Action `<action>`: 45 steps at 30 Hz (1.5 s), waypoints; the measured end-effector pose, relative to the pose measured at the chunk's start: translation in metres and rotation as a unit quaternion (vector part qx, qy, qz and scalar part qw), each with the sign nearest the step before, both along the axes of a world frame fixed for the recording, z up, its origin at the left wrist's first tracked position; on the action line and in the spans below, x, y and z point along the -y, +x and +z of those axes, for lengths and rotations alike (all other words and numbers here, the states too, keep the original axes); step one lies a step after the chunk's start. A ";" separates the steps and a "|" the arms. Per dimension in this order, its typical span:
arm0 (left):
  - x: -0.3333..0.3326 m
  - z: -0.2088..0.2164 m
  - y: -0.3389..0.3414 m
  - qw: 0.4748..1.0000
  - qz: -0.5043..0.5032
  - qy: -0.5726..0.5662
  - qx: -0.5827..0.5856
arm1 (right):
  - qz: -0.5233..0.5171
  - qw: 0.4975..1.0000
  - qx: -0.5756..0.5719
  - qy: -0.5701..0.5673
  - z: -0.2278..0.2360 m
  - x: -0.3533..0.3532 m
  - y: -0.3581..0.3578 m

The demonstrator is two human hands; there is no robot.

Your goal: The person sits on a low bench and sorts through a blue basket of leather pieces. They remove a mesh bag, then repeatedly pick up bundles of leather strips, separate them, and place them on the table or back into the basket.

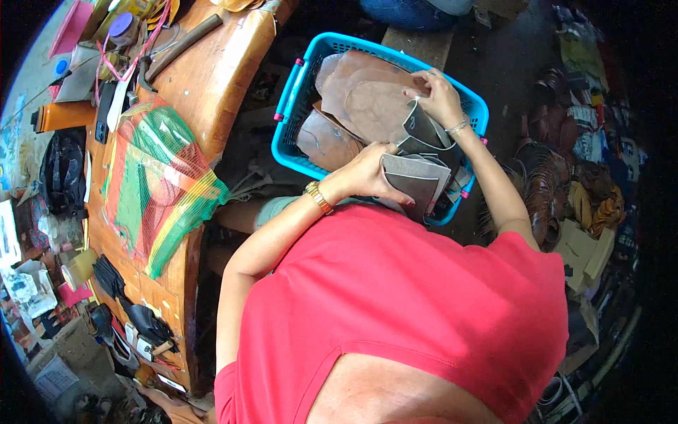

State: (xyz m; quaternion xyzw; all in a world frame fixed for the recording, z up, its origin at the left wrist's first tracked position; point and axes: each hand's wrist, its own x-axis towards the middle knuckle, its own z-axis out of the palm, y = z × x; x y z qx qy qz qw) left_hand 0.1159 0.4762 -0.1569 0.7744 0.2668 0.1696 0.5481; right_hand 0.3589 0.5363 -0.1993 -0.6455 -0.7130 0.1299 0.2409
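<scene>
My left hand (369, 173), with a gold watch at its wrist, is closed around a small stack of dark grey leather pieces (418, 180) with pale edges, its thumb lying on top. Farther right and higher, my right hand (441, 100) has bent fingers at the upper edge of another grey leather piece (427, 129), which curls upward. Both hands work over a turquoise plastic basket (288, 116). Inside it, large tan leather pieces (378, 106) overlap, and a browner piece (326, 141) lies to their left. The fingertips of my left hand are partly hidden behind the stack.
A wooden bench (205, 78) stands on the left, bearing a red, yellow and green mesh bag (159, 180) and a hammer-like tool (185, 48). Folded black umbrellas (138, 311) lie lower down. Piles of brown straps (547, 169) and cardboard (585, 254) fill the right side.
</scene>
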 end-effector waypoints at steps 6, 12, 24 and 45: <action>-0.001 -0.019 0.002 0.987 0.020 -0.130 0.088 | 0.038 0.972 -0.206 -0.108 -0.005 0.026 0.039; -0.013 0.009 0.000 0.992 -0.069 -0.089 -0.054 | 0.032 0.964 -0.187 -0.186 0.007 0.077 0.052; -0.007 -0.011 0.000 0.981 -0.042 -0.155 0.112 | 0.079 0.877 -0.384 -0.278 -0.015 0.067 0.026; -0.006 -0.004 -0.010 0.980 -0.053 -0.137 0.133 | -0.092 0.979 0.092 -0.160 -0.019 0.020 0.016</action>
